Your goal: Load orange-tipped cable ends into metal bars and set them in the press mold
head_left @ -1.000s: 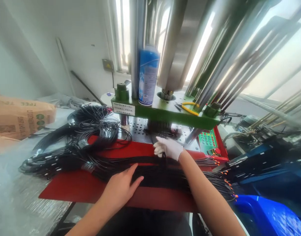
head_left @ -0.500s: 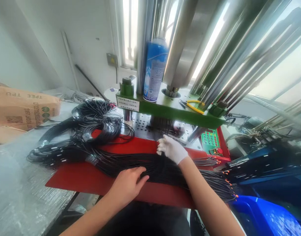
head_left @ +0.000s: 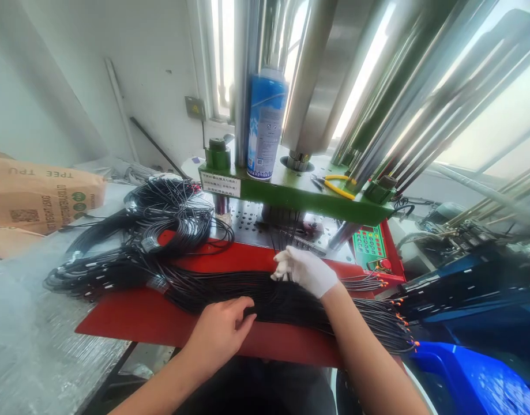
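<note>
A thick bundle of black cables (head_left: pixel 230 282) lies lengthwise across a red sheet-like ledge (head_left: pixel 195 328). My bare left hand (head_left: pixel 224 331) rests at the bundle's near side, thumb and forefinger apart, the other fingertips hidden. Above the bundle, my right hand (head_left: pixel 305 271) wears a white glove. Its fingers are curled around thin black cables (head_left: pixel 293 230) that run up toward the perforated metal plate of the press. Orange tips (head_left: pixel 414 344) show at the bundle's right end.
A green press plate (head_left: pixel 290 199) carries a blue spray can (head_left: pixel 267 127) and yellow-handled pliers (head_left: pixel 339 187). Coiled cables (head_left: pixel 169 213) lie at left, beside a brown paper sack (head_left: pixel 44 190). A green keypad (head_left: pixel 368 242) and a blue bin (head_left: pixel 476 374) are at right.
My right hand has come slightly toward me, and thin cables now show between it and the press. My left hand has shifted slightly left and down in the view.
</note>
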Action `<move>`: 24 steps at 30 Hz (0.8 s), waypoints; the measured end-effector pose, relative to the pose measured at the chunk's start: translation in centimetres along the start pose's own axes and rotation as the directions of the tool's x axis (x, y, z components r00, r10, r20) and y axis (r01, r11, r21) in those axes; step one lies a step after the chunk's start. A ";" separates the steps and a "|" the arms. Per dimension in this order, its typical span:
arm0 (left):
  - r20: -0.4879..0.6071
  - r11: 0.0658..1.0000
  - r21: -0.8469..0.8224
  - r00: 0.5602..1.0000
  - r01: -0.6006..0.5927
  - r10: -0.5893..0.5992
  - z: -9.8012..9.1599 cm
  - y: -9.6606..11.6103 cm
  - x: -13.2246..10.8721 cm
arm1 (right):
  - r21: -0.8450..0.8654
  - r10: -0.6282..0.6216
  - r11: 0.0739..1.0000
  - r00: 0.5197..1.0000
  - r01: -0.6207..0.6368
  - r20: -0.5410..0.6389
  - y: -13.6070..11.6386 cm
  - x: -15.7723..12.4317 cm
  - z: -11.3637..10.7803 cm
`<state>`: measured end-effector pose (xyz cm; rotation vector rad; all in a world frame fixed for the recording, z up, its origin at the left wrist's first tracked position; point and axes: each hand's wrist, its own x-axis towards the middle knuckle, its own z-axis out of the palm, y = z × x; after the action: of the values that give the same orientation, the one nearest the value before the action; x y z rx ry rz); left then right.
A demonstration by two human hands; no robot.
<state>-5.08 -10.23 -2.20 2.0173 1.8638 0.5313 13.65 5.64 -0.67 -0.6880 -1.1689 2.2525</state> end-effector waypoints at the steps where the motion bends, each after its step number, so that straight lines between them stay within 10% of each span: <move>1: -0.030 1.000 -0.003 0.999 -0.012 0.012 0.1 -0.2 -0.3 | 0.061 -0.081 0.995 0.997 0.080 0.008 -0.1 -0.3 0.6; 7: -0.229 0.963 0.228 0.953 -0.146 0.199 -1.5 -1.3 1.8 | 0.155 -0.452 0.870 0.883 0.468 -0.128 -5.4 -2.9 5.0; 13: -0.079 0.789 0.607 0.980 -0.097 0.182 -7.6 -4.0 10.4 | -0.150 -0.558 0.828 0.822 0.541 -0.114 -7.5 -2.5 4.1; 18: -0.075 0.745 0.663 0.997 0.073 -0.031 -12.4 -10.9 15.2 | -0.830 -0.389 0.552 0.907 0.087 -0.164 -3.7 -1.5 0.7; 24: -0.160 0.734 0.637 0.972 0.236 -0.174 -12.4 -16.1 18.7 | -0.948 -0.451 0.123 0.834 -0.295 -0.318 -1.3 0.4 -3.7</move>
<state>-23.85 9.66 1.47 2.1434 2.5511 -0.1388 15.94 8.75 -1.48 -1.5648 -2.2300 0.5826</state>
